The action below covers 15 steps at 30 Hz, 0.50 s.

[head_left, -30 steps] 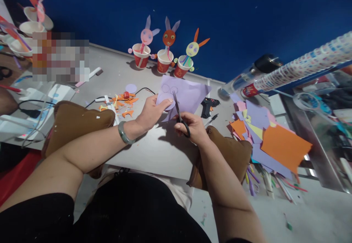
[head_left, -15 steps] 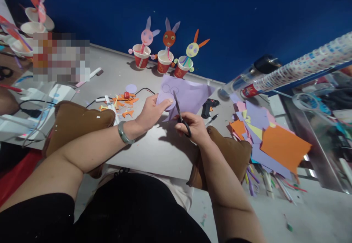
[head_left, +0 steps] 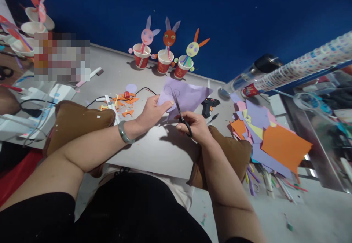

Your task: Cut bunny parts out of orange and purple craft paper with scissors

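A sheet of purple paper [head_left: 192,94] with small drawn circles is pinched at its left side by my left hand [head_left: 151,112], thumb on top. My right hand [head_left: 195,125] is closed round the black handles of a pair of scissors [head_left: 180,112]. The blades lie over the paper, just right of my left thumb and close to the drawn circles. To the left, a loose purple paper disc [head_left: 131,88] rests on the table near orange and yellow scraps [head_left: 128,101].
Three rabbit figures in red paper cups [head_left: 165,61] stand along the blue wall. A black glue gun [head_left: 209,107] and a pen [head_left: 213,118] lie right of the paper. Farther right are coloured paper sheets [head_left: 284,144] and a long stack of cups [head_left: 299,65].
The purple paper has shifted and tilted slightly, its right corner a little lower. Both hands keep their grips, with the scissors moved only slightly.
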{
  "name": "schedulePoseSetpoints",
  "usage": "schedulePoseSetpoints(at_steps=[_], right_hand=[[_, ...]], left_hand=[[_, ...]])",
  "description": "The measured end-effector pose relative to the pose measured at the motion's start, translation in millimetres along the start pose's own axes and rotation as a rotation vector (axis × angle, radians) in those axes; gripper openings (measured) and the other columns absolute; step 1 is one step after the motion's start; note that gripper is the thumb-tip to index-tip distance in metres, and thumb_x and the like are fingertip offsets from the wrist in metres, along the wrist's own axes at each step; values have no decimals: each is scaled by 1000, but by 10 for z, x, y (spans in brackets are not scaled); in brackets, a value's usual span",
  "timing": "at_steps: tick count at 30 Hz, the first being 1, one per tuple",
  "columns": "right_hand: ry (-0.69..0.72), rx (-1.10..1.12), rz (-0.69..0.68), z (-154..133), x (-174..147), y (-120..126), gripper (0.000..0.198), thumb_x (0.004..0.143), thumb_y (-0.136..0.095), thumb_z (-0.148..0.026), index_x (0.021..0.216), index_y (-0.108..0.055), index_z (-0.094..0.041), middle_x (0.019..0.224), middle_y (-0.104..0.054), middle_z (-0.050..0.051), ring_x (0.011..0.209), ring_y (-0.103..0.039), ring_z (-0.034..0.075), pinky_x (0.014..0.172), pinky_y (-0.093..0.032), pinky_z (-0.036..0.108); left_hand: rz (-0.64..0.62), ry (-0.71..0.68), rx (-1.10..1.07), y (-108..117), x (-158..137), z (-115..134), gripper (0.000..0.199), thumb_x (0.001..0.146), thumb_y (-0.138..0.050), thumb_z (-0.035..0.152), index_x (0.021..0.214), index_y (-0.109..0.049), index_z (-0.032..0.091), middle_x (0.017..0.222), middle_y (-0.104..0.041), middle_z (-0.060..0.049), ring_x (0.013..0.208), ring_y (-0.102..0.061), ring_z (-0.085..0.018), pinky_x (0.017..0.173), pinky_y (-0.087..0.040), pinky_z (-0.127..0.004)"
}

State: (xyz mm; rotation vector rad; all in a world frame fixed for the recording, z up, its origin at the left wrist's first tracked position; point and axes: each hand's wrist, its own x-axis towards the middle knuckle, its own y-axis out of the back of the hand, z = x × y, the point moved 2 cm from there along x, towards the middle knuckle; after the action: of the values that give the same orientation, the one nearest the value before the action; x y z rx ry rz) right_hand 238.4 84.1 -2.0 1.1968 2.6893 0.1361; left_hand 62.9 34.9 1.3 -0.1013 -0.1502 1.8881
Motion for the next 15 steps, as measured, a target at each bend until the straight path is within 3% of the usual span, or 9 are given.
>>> schedulePoseSetpoints(at_steps=[15], right_hand=[[-35,21,8,-27,-32,43,55,51,-99,-53,83,-71,-18,51,-60,-6,40,-51,10,41,-40,24]], left_hand=[[-29,-28,2,-8,-17,13,27,79,-67,36,68,-48,18,66,-44,3,60,-37,-9,55,-32,-25]])
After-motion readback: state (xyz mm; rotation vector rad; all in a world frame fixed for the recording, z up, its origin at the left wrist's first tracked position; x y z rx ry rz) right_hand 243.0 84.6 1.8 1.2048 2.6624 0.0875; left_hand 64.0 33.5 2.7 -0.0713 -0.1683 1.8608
